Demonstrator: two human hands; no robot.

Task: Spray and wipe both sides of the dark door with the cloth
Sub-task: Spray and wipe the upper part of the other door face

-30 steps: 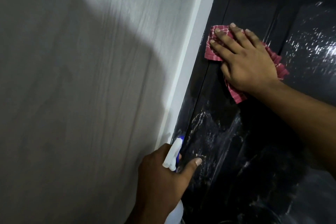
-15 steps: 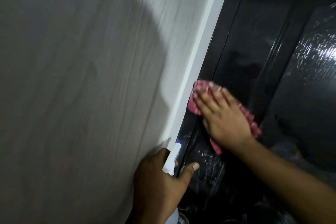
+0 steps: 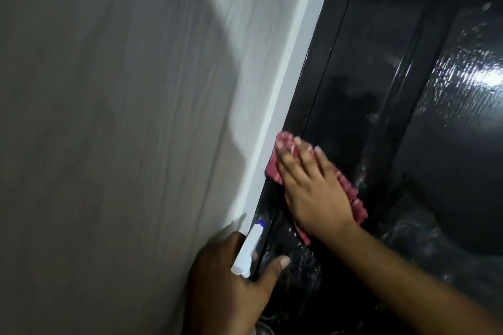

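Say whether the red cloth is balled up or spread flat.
Spread flat: the cloth shows past both sides of the right hand, whose straight fingers press it on the door.

Door: I read it as glossy black throughout, with a bright white glare patch at the right edge and pale grey mottled streaks across the lower part.

Cloth: I read it as red to pink with a fine check of paler lines. Blur hides the exact grid.

Spray bottle: I see a white head with a small blue tip.

Trim strip beside the door: plain white.

Wall panel: I log it as pale grey with faint vertical wood-grain lines. A darker grey shadow covers its left and lower areas.
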